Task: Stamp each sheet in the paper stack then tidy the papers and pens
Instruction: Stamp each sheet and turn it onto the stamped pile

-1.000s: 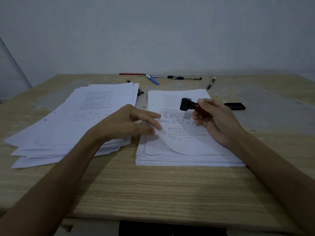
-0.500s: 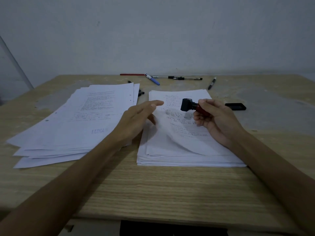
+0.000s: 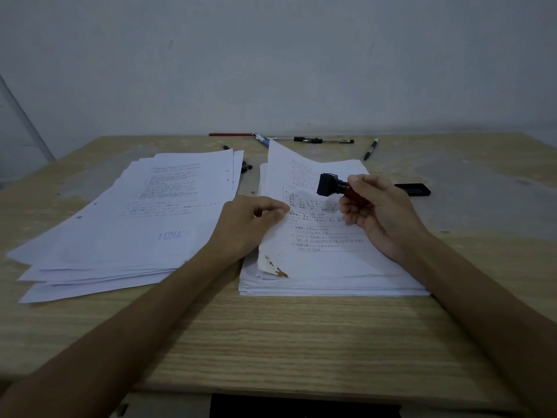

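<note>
The left hand [image 3: 253, 224] pinches the top sheet [image 3: 304, 224] by its left edge, lifting it off the right stack [image 3: 331, 282]. The right hand [image 3: 379, 215] grips a stamp [image 3: 330, 185] above it. A stamped pile [image 3: 129, 224] lies left; pens [image 3: 324, 140] and a black lid [image 3: 413, 189] sit behind.

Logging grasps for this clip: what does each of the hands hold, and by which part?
Left hand pinches the top sheet at its left edge, lifting it. Right hand grips the stamp by its red handle.
</note>
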